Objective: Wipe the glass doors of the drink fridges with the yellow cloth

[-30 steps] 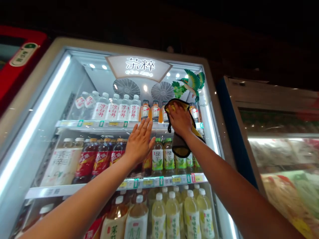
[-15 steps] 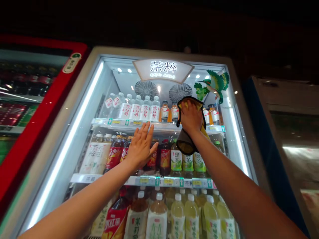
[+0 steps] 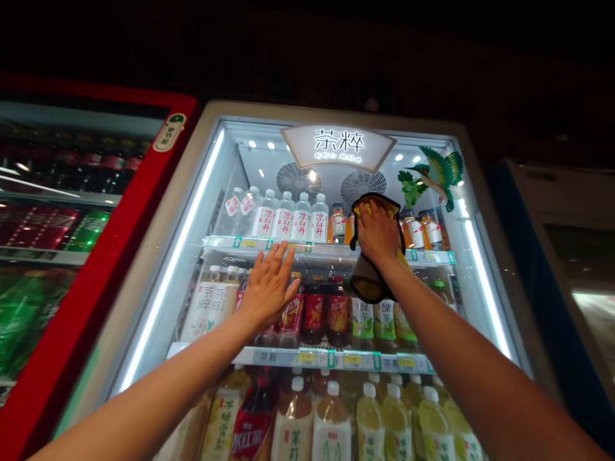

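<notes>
My right hand [image 3: 378,232] presses a yellow and grey cleaning cloth [image 3: 369,282] with a black border against the glass door [image 3: 413,358] of a lit drinks fridge. The cloth's lower part hangs loose below my palm. To the left, my left hand [image 3: 270,280] lies flat on the same glass with its fingers stretched out and nothing in them. Behind the glass, clear water bottles [image 3: 283,218] stand on the top shelf near small orange bottles [image 3: 417,232]. My hands and the cloth hide parts of the bottles.
A fan-shaped sign [image 3: 339,148] and a green bird sticker [image 3: 439,176] are at the top of the fridge. Lower shelves hold several tea bottles [image 3: 339,314]. A red-framed fridge [image 3: 129,256] stands on the left, and another cabinet [image 3: 567,224] on the right.
The view has shifted, so the fridge appears farther right and slightly lower. Against the glass, my right hand with the cloth has moved a little to the left; my left hand also sits farther left.
</notes>
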Action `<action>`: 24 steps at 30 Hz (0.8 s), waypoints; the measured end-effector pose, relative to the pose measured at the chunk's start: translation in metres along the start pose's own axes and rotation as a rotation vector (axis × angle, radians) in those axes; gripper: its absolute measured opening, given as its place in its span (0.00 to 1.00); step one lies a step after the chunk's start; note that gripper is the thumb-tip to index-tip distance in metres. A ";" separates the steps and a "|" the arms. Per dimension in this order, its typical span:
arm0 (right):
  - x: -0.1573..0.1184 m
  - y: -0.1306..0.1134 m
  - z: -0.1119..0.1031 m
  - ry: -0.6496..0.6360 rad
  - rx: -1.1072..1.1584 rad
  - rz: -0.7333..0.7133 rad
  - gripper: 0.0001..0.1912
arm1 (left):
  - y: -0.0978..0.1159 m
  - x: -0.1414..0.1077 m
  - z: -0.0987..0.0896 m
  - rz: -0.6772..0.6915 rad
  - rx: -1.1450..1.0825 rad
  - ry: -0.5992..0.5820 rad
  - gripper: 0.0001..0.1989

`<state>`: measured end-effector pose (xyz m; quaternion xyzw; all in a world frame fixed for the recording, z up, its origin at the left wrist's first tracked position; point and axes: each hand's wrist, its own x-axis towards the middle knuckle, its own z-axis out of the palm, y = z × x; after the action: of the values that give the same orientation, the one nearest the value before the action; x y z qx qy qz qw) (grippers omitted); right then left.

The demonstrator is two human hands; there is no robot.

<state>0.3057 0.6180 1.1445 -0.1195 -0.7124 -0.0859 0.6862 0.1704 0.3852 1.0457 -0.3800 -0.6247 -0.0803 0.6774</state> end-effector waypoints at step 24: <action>-0.039 -0.142 0.034 -0.099 0.100 -0.342 0.27 | -0.096 -0.059 -0.021 -0.011 -0.004 -0.035 0.32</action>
<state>0.2338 0.4898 1.1102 0.0333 -0.7586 -0.1597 0.6307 0.1185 0.2841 1.0336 -0.3792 -0.6384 -0.0785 0.6652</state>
